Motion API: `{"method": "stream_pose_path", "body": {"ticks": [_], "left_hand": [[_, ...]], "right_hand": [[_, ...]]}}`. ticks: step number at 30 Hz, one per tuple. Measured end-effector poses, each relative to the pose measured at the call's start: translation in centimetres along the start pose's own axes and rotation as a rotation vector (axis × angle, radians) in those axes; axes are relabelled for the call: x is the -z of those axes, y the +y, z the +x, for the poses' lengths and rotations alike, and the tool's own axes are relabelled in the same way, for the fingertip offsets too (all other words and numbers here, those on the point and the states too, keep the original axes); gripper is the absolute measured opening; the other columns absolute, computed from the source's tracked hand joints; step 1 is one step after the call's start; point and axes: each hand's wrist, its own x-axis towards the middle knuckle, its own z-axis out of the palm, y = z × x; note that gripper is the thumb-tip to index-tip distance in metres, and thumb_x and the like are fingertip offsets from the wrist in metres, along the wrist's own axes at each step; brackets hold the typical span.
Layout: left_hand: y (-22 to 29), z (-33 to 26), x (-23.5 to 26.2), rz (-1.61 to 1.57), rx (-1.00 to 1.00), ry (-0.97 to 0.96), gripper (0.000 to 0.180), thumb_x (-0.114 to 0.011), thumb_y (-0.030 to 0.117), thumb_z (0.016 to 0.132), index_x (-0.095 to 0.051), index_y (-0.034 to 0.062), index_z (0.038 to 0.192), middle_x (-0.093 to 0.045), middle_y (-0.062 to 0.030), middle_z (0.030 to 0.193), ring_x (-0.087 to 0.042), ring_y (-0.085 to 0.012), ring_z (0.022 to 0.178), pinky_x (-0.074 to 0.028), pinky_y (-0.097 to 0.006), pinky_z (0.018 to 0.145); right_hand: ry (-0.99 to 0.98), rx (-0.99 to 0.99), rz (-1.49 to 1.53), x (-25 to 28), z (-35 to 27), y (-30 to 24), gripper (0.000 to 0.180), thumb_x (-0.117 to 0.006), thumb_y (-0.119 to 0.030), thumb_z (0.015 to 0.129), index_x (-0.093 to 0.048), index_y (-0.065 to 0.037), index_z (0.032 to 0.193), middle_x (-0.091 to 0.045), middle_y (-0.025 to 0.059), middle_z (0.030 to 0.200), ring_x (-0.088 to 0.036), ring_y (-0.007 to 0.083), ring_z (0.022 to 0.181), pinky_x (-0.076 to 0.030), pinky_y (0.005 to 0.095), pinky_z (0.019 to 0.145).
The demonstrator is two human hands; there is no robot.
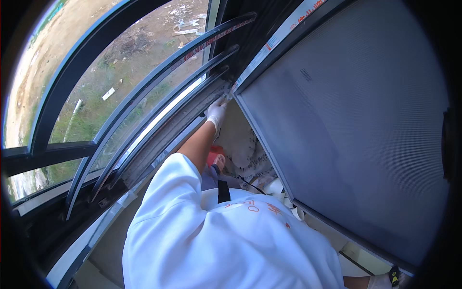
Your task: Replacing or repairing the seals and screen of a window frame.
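Observation:
My left hand (pixel 217 112), in a thin white glove, reaches up to the corner of a dark window frame. Its fingers look closed around a small greyish-white thing (pixel 228 91) that I cannot make out, against the dusty sill track (pixel 168 127). Down at the lower right edge, my right hand (pixel 380 281), also in a pale glove, is closed on a black and yellow-green tool (pixel 394 276); much of this hand is cut off. Just above it is the bottom edge of a swung-in mesh window screen (pixel 346 111) in a dark frame.
Curved in the fisheye, dark window bars (pixel 163 72) run along the left, with dirt, grass and debris outside. Below my left arm are a red object (pixel 216 154) and a stained floor (pixel 240 139). A black cable (pixel 251 185) and a white roll-like object (pixel 298 213) lie near the screen.

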Motion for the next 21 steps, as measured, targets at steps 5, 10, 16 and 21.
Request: {"method": "stream_pose_path", "body": {"ticks": [5,10,16,21], "left_hand": [[-0.7,5.5,-3.1,0.149,-0.066,0.029,0.046,-0.056,0.026,0.084,-0.051,0.0109,0.127,-0.064,-0.0189,0.103,-0.061,-0.0325,0.097,-0.045,-0.035,0.086],[0.4,5.6,-3.1,0.335,-0.116,-0.034,0.044,-0.056,0.028,0.083,-0.055,0.0113,0.123,-0.062,-0.0210,0.104,-0.059,-0.0370,0.098,-0.045,-0.038,0.085],[1.7,2.8,-3.9,0.200,-0.149,0.193,0.031,-0.058,0.026,0.082,-0.065,0.0088,0.107,-0.065,-0.0183,0.098,-0.062,-0.0355,0.092,-0.047,-0.037,0.081],[1.9,2.6,-3.5,0.045,-0.081,0.180,0.031,-0.067,0.027,0.078,-0.068,0.0064,0.102,-0.068,-0.0147,0.096,-0.065,-0.0291,0.089,-0.047,-0.033,0.082]], "right_hand": [[0.201,-0.135,-0.217,-0.7,-1.9,0.0,0.020,-0.055,-0.024,0.088,-0.060,-0.006,0.092,-0.060,0.0074,0.081,-0.055,0.0172,0.073,-0.044,0.0305,0.062],[-0.042,0.235,-1.418,3.5,-1.9,0.3,0.025,-0.062,-0.017,0.084,-0.056,0.004,0.097,-0.059,0.0131,0.088,-0.058,0.0202,0.079,-0.047,0.0323,0.069],[-0.109,0.297,-1.605,9.6,-0.2,0.5,0.035,-0.068,-0.011,0.077,-0.056,0.009,0.103,-0.063,0.0186,0.098,-0.061,0.0269,0.087,-0.048,0.0336,0.078],[-0.093,0.330,-1.691,10.2,0.1,0.7,0.035,-0.069,-0.011,0.076,-0.056,0.008,0.103,-0.062,0.0169,0.097,-0.060,0.0256,0.086,-0.049,0.0330,0.078]]}}
